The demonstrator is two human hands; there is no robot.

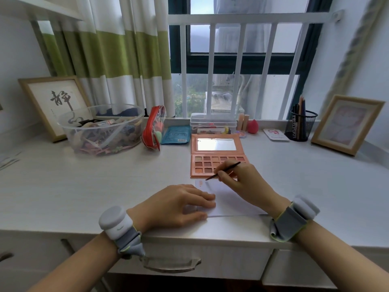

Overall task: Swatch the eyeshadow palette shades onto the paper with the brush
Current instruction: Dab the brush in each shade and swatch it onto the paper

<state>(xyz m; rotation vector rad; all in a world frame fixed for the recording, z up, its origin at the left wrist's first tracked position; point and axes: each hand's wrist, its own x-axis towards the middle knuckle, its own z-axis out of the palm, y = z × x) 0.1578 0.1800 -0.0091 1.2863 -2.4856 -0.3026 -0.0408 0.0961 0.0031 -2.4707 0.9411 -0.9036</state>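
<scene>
White desk (315, 186): palette (216, 157), paper (229, 203), plastic bowl (101, 129), pen cup (300, 125), frames.

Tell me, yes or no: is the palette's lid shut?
No: the eyeshadow palette lies open on the desk, its mirrored lid folded back and the rows of shades showing.

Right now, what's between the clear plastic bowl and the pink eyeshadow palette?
Head view: a red-trimmed clear pouch and a blue sachet on the white desk.
</scene>
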